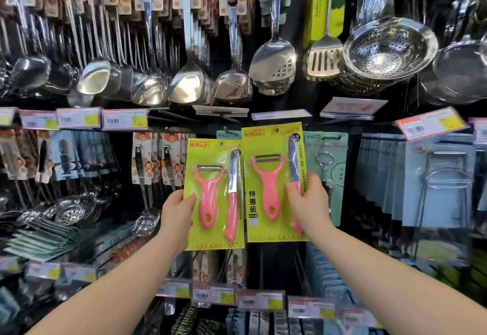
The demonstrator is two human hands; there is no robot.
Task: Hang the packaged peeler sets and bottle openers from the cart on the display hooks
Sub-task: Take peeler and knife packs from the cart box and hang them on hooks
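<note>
I hold two yellow-green carded peeler sets up against the display, each with a pink peeler and a pink-handled knife. My left hand [177, 209] grips the left peeler set [213, 195] by its left edge. My right hand [308, 200] grips the right peeler set [274, 184] by its right edge, thumb on the front. The right set sits a little higher, its top hole near a display hook [276, 130]. Behind them hang pale green carded bottle openers [326, 166]. The cart is out of view.
Steel ladles and spatulas [189, 81] hang above, colanders [390, 50] at upper right. Price tags [123, 119] line the rails. Carded utensils [147, 160] hang to the left, wire racks on grey cards [442, 184] to the right, more packs below.
</note>
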